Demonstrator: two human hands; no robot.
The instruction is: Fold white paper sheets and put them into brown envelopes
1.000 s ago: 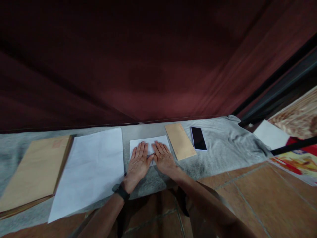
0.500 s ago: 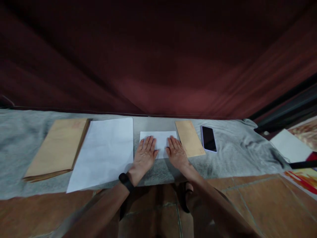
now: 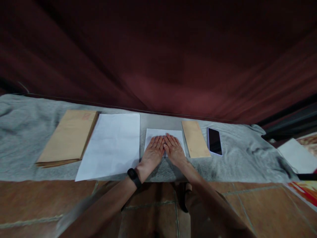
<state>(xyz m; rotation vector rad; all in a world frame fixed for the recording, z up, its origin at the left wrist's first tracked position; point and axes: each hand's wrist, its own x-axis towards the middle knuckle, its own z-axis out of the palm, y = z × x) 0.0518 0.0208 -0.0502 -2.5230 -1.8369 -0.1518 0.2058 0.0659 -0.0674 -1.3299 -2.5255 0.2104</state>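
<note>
Folded white paper (image 3: pixel 164 135) lies on the grey cloth (image 3: pixel 235 158) spread over the floor, long axis running left to right, directly under both hands. Left hand (image 3: pixel 153 153) and right hand (image 3: pixel 174 150) press flat on it, fingers straight and together, side by side, equally near. Outward: a larger white sheet (image 3: pixel 111 145) and brown envelopes (image 3: pixel 68 137) to the left; a brown envelope (image 3: pixel 195 143) and phone (image 3: pixel 214 141) to the right.

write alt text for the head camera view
Left hand and right hand press flat, side by side, on a small folded white paper on a grey cloth. White sheet and brown envelope stack lie left; brown envelope and phone right.
</note>
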